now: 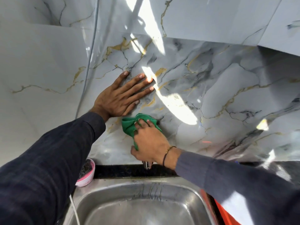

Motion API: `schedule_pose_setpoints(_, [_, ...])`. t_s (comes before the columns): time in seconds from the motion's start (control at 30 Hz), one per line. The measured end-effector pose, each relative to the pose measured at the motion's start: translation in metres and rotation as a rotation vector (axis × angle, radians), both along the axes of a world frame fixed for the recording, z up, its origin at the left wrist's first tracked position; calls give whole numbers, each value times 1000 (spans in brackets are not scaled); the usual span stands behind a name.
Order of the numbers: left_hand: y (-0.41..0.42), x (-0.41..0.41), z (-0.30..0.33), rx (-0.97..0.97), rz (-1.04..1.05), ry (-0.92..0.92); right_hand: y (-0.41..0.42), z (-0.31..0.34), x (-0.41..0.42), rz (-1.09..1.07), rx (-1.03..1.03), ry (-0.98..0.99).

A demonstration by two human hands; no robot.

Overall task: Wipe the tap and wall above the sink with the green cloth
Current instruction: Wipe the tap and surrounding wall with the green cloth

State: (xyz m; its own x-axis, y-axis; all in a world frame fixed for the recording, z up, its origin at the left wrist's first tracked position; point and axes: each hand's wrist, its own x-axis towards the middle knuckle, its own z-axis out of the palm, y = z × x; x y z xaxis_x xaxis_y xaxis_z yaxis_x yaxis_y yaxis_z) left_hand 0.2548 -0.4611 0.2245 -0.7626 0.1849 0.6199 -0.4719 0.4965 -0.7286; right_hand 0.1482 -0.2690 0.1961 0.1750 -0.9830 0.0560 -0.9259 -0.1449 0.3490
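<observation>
The green cloth [129, 125] is bunched against the glossy marble wall [219, 88] just above the sink. My right hand [151, 143] presses on the cloth, its fingers spread over the fabric. My left hand [120, 96] lies flat and open on the wall, up and to the left of the cloth, almost touching it. Only the chrome tip of the tap [147, 165] shows, sticking out beneath my right wrist; the rest of it is hidden by that hand.
A steel sink [113, 189] fills the bottom centre, with a dark stone ledge [123, 171] behind it. A pink bowl [86, 174] with a dark scrubber stands at the sink's left corner. Something orange [225, 213] lies at the sink's right. A thin white cord [75, 208] hangs at the left.
</observation>
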Motion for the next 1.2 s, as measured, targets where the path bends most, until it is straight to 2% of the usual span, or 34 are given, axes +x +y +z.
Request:
schedule_pose_setpoints(0.07, [0,0,-1,1,-6,5,5,-1,-15,-19,-133,-304])
schedule_pose_setpoints(0.17, [-1,-1,0,-3,-9,7,15,-18,-22,-195,-348,-674])
schedule_pose_setpoints(0.37, [-5,-2,-3,10,-20,4,6,-44,-7,-527,-553,-1371])
schedule_pose_setpoints(0.57, [-7,-3,-5,10,-43,19,1,-48,-4,-781,-570,-2335])
schedule_pose_setpoints(0.67, [-7,-3,-5,7,-42,23,0,-49,-15,-879,-390,-2616])
schedule_pose_setpoints(0.8, [-5,-3,-4,3,-35,19,4,-49,-31,-806,-7,-2815])
schedule_pose_setpoints(0.97, [-6,-4,-4,-1,-29,26,11,-50,-44,-672,200,-2880])
schedule_pose_setpoints(1.07, [-7,-4,-5,-7,-21,29,16,-51,-48,-703,206,-2746])
schedule_pose_setpoints(1.2, [-8,-5,-6,-11,-20,30,32,-43,-58,-658,38,-2317])
